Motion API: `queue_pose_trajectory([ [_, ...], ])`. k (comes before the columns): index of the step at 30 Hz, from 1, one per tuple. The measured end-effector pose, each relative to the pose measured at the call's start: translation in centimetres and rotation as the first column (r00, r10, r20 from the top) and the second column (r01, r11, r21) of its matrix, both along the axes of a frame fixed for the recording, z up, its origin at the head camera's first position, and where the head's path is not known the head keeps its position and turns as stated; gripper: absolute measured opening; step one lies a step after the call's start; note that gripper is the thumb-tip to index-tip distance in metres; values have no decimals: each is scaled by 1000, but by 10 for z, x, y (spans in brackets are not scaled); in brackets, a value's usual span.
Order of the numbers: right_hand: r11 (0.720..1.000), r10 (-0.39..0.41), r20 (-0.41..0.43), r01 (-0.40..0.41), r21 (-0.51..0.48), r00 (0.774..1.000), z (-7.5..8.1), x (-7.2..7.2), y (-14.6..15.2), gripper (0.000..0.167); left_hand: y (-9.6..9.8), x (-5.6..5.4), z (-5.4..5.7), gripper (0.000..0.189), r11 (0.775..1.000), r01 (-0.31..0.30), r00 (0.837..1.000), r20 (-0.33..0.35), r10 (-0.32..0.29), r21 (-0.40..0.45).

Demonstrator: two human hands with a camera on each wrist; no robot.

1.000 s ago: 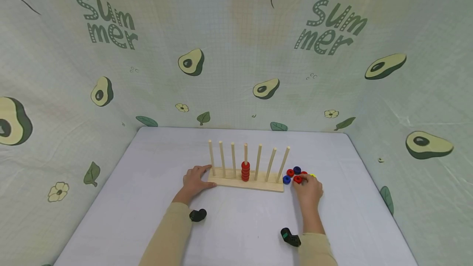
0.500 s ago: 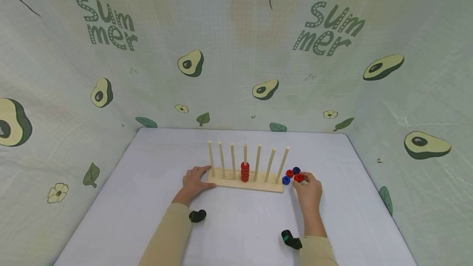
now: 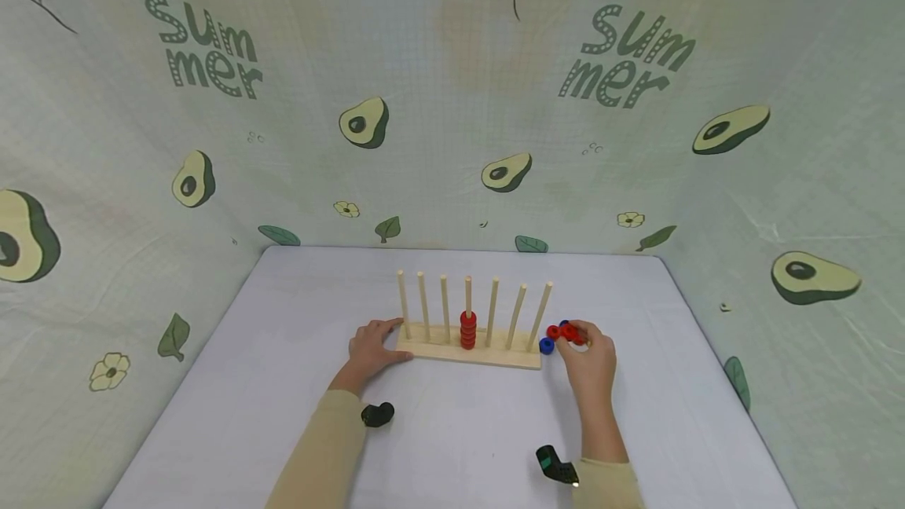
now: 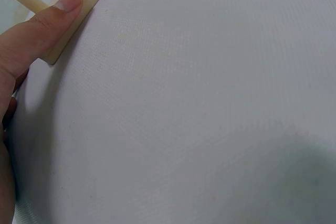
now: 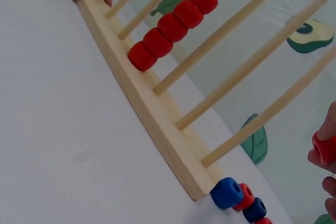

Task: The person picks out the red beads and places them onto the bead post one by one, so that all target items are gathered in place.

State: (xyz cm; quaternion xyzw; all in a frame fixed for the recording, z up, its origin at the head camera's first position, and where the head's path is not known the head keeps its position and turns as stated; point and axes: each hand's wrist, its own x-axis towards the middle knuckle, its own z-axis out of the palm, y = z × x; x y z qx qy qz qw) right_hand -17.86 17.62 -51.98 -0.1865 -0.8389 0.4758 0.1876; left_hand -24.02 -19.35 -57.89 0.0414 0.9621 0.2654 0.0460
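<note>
My left hand [image 3: 370,347] grips the left end of a wooden peg rack [image 3: 431,347], its thumb on the front edge of the base and its fingers round the back. Several red beads [image 5: 173,26] are stacked on the middle peg; the other pegs are bare. Off the rack's right end, my right hand [image 3: 592,358] pinches a red bead [image 5: 325,148] between thumb and finger, above other loose beads. A blue bead [image 5: 227,192] lies right at the corner of the base, with a red bead [image 5: 244,196] and a dark blue bead [image 5: 255,210] behind it.
The rack stands on a white-covered table [image 3: 452,430]. Behind and beside the table hangs a pale cloth [image 3: 424,45] printed with avocados and leaves. The right hand partly covers the loose beads in the head view.
My right hand has raised the red bead slightly, up and away from the loose beads. The left hand and the rack have stayed put.
</note>
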Motion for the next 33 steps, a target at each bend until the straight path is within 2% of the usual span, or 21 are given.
queue_pose_trajectory([
  [9, 999, 39, -46, -40, -35, 998, 18, 8, -10, 32, -2, 0, 0, 81, 1000, 7, 1000, -13, -7, -9],
  [14, 996, 67, -113, -73, -50, 991, 29, 13, -18, 30, -2, 1, 1, 81, 1000, 6, 1000, -8, -6, -5],
  [23, 995, 92, -263, -99, -14, 960, 40, 19, -33, 26, 0, 1, 2, 81, 1000, 9, 1000, -5, -10, -10],
  [30, 990, 139, -304, -143, 10, 942, 44, 22, -43, 27, 0, 3, 3, 81, 1000, 15, 1000, -10, -15, -9],
  [33, 989, 148, -350, -148, 26, 925, 47, 23, -48, 27, 0, 4, 4, 80, 1000, 15, 1000, -12, -15, -5],
])
